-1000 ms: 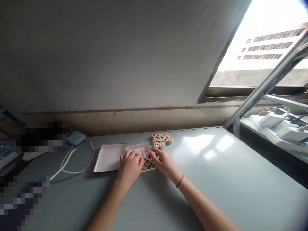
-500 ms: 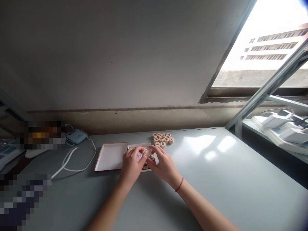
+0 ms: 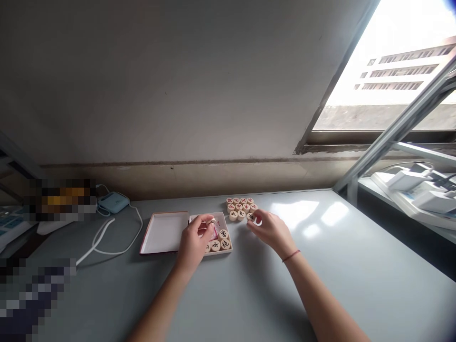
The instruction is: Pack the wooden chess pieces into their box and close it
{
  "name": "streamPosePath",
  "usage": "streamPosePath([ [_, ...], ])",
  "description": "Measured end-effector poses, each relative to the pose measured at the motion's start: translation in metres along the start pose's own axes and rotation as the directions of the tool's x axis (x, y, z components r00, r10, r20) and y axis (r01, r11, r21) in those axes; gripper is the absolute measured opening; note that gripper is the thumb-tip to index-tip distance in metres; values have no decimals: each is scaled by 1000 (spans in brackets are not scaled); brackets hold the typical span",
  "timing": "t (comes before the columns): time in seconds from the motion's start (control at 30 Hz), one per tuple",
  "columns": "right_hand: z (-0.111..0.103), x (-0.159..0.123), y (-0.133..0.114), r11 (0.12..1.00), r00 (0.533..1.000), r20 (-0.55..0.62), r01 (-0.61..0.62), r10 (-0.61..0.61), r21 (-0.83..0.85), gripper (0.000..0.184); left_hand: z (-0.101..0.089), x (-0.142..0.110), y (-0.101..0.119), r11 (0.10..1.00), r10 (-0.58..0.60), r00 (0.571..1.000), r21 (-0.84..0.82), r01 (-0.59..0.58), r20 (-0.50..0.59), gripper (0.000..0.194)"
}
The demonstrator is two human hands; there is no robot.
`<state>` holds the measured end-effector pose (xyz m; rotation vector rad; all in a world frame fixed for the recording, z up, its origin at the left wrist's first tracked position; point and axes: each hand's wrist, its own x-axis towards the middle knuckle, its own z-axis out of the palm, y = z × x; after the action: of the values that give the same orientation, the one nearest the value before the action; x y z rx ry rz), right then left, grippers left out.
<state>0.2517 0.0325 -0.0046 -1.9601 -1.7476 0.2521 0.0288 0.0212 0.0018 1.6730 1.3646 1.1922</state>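
My left hand [image 3: 197, 237] is closed over the white box [image 3: 230, 232], a round wooden xiangqi piece [image 3: 213, 221] pinched between thumb and fingertips. Several black-marked xiangqi pieces [image 3: 215, 245] lie in that box along its near and right sides; my hand hides part of the inside. My right hand [image 3: 272, 230] has thumb and forefinger around another black-marked xiangqi piece [image 3: 250, 216], at the right end of the front row of a stacked group. Red-marked xiangqi pieces [image 3: 238, 207] make up the rows behind it.
The open box lid [image 3: 164, 232] lies left of the box. A white cable [image 3: 123, 251] curls over the grey table [image 3: 356, 275], linked to a light blue device [image 3: 116, 202]. White chargers [image 3: 409, 180] sit on a ledge at right, beyond a metal frame. A wall rises behind.
My right hand has moved from the box to the right, to the front row of the group, where a third piece now stands. My left hand stays over the box.
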Motion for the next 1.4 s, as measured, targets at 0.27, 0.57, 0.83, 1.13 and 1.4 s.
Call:
streamPosePath([
  [0.27,5,2,9,995,995,91,-43,51,-87,17,2,0,-7,999,-24,1000,44,23,14,27],
  [0.57,0,-5,-6,993,994,108,19,-7,-113,16,4,-3,-2,956,98,994,270,-110,59,27],
  [0.83,4,-35,-61,851,945,171,162,-280,500,20,12,-10,-9,902,308,939,267,-340,154,24],
  [1.13,6,-10,-23,963,992,-84,107,-89,246,28,10,-8,-7,827,371,915,392,-404,160,25],
  [1.4,17,0,7,999,1000,-17,-5,5,-45,15,8,-6,-10,830,352,919,395,-393,175,22],
])
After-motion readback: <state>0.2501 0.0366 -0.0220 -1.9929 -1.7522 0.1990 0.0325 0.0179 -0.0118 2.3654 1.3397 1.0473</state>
